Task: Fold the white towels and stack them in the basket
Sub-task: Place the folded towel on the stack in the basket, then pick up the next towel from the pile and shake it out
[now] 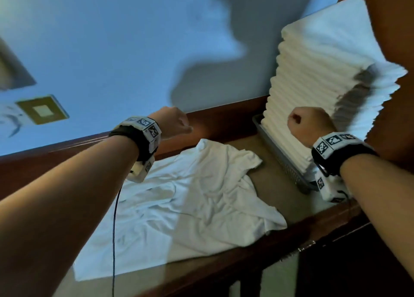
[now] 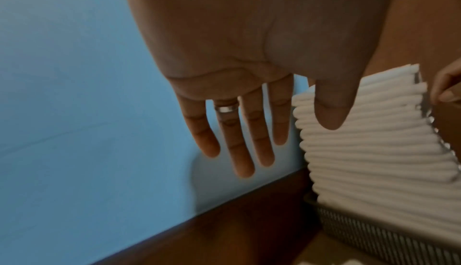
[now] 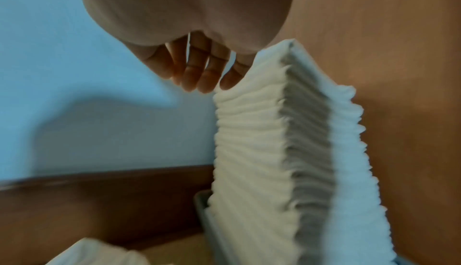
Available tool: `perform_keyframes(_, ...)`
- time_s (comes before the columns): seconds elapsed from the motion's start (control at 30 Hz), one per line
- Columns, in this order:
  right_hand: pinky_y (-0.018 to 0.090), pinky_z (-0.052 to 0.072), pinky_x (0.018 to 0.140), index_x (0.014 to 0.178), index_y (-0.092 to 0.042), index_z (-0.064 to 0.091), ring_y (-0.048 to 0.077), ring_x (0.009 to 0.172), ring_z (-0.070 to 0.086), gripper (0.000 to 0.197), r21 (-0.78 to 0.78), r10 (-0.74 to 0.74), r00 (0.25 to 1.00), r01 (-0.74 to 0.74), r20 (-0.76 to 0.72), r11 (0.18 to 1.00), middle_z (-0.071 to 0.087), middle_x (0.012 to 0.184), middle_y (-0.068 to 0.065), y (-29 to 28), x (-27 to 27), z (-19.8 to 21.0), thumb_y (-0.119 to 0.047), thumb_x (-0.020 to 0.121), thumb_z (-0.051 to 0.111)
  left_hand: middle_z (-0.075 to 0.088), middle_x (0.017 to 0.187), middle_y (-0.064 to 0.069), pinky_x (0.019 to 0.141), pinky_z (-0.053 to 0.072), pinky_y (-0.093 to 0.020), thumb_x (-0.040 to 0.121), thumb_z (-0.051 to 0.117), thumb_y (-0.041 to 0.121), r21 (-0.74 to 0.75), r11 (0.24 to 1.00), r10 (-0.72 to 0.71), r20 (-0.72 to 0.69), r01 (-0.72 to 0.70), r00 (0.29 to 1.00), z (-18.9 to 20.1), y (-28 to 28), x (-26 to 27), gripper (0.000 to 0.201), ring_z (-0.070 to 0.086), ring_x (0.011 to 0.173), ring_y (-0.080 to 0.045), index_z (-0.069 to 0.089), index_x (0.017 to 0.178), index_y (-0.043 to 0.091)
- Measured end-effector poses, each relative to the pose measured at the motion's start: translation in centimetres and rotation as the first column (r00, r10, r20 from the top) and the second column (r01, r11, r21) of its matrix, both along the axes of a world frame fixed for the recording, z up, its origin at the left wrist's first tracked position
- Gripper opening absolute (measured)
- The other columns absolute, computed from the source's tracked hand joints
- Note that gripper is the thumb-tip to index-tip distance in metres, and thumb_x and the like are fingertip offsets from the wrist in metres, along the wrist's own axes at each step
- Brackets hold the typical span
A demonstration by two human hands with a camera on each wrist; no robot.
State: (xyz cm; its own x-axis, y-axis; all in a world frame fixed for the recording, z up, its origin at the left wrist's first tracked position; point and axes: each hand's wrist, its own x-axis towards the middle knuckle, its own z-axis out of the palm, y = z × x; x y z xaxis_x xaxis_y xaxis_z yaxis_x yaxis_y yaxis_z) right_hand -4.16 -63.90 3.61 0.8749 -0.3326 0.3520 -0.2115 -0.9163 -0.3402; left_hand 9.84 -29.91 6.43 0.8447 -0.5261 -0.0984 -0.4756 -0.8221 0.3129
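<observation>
Fingers of the left hand point(image 2: 249, 72) hang straight and spread, holding nothing; those of the right hand point(image 3: 199, 68) are loosely curled and empty beside the tall stack of folded towels point(image 1: 313, 90) in the basket point(image 1: 289, 171). One crumpled towel point(image 1: 190, 202) lies unfolded on the table point(image 1: 277, 184). Next probably comes spreading it flat by its corners. Blur hides whether the right fingertips touch the stack.
</observation>
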Motion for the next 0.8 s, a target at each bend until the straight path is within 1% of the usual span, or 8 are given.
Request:
perform_keyframes(0.13, 0.042, 0.053, 0.063, 0.074, -0.014, 0.066, 0.037, 0.07, 0.058, 0.014, 0.095, 0.151, 0.96, -0.132, -0.235, 0.987, 0.064, 0.073, 0.013, 7.5, 2.0, -4.8, -0.017, 0.086, 0.059, 0.071, 0.09, -0.004, 0.074, 0.047, -0.031, 0.088, 0.069, 0.042, 0.086, 0.992, 0.098, -0.087, -0.091, 0.991, -3.7, 6.2, -0.5, 0.025, 0.065, 0.086, -0.027, 0.072, 0.083, 0.018)
perform_keyframes(0.2, 0.036, 0.049, 0.064, 0.079, -0.016, 0.067, 0.032, 0.075, 0.06, 0.013, 0.121, 0.225, 0.915, -0.196, -0.333, 0.973, 0.066, 0.079, 0.008, 11.1, 3.4, -6.9, -0.022, 0.087, 0.059, 0.071, 0.089, -0.004, 0.074, 0.047, -0.031, 0.087, 0.07, 0.044, 0.116, 0.985, 0.143, -0.132, -0.128, 0.981, -5.5, 8.7, -0.4, 0.025, 0.064, 0.085, -0.028, 0.068, 0.076, 0.022)
perform_keyframes(0.3, 0.03, 0.041, 0.065, 0.086, -0.018, 0.069, 0.025, 0.078, 0.057, 0.014, 0.141, 0.306, 0.851, -0.272, -0.426, 0.952, 0.058, 0.08, 0.003, 15.9, 5.6, -10.2, -0.025, 0.09, 0.057, 0.073, 0.103, 0.0, 0.085, 0.051, -0.034, 0.089, 0.068, 0.047, 0.16, 0.974, 0.19, -0.167, -0.164, 0.967, -8.5, 11.8, 0.2, 0.021, 0.065, 0.095, -0.025, 0.071, 0.091, 0.027)
perform_keyframes(0.4, 0.033, 0.05, 0.071, 0.086, -0.017, 0.069, 0.03, 0.086, 0.062, 0.017, 0.224, 0.4, 0.77, -0.332, -0.497, 0.916, 0.066, 0.089, 0.007, 19.9, 8.4, -13.8, -0.026, 0.09, 0.055, 0.07, 0.111, 0.001, 0.088, 0.052, -0.037, 0.091, 0.064, 0.051, 0.234, 0.951, 0.255, -0.22, -0.202, 0.942, -12.2, 14.1, 1.1, 0.034, 0.064, 0.099, -0.024, 0.07, 0.113, 0.027)
perform_keyframes(0.57, 0.033, 0.048, 0.069, 0.077, -0.017, 0.058, 0.033, 0.085, 0.06, 0.02, 0.284, 0.475, 0.651, -0.383, -0.592, 0.879, 0.063, 0.086, 0.007, 25.0, 13.1, -19.7, -0.027, 0.091, 0.051, 0.067, 0.119, 0.001, 0.088, 0.051, -0.038, 0.094, 0.058, 0.051, 0.383, 0.889, 0.364, -0.254, -0.252, 0.896, -19.0, 16.6, 2.8, 0.034, 0.061, 0.107, -0.025, 0.065, 0.12, 0.032)
perform_keyframes(0.67, 0.037, 0.053, 0.081, 0.104, -0.015, 0.066, 0.031, 0.094, 0.063, 0.027, 0.287, 0.479, 0.583, -0.394, -0.656, 0.873, 0.066, 0.104, 0.006, 27.2, 15.4, -23.3, -0.036, 0.096, 0.05, 0.061, 0.133, 0.002, 0.095, 0.05, -0.041, 0.096, 0.055, 0.048, 0.416, 0.869, 0.385, -0.232, -0.267, 0.893, -23.1, 17.5, 3.5, 0.041, 0.056, 0.121, -0.024, 0.058, 0.133, 0.03)
perform_keyframes(0.73, 0.041, 0.052, 0.088, 0.122, -0.015, 0.06, 0.032, 0.105, 0.061, 0.035, 0.267, 0.472, 0.584, -0.406, -0.66, 0.874, 0.061, 0.118, 0.007, 28.3, 16.5, -25.5, -0.037, 0.097, 0.05, 0.052, 0.143, -0.001, 0.098, 0.048, -0.043, 0.099, 0.054, 0.043, 0.414, 0.874, 0.359, -0.194, -0.256, 0.913, -25.4, 17.9, 4.0, 0.048, 0.051, 0.129, -0.026, 0.049, 0.144, 0.027)
perform_keyframes(0.8, 0.043, 0.05, 0.087, 0.128, -0.014, 0.052, 0.034, 0.109, 0.059, 0.038, 0.262, 0.476, 0.605, -0.411, -0.639, 0.873, 0.053, 0.124, 0.009, 29.1, 17.4, -27.4, -0.035, 0.097, 0.052, 0.049, 0.145, -0.004, 0.099, 0.046, -0.044, 0.098, 0.055, 0.04, 0.417, 0.874, 0.336, -0.151, -0.248, 0.93, -27.5, 18.3, 4.7, 0.053, 0.05, 0.129, -0.029, 0.043, 0.148, 0.026)
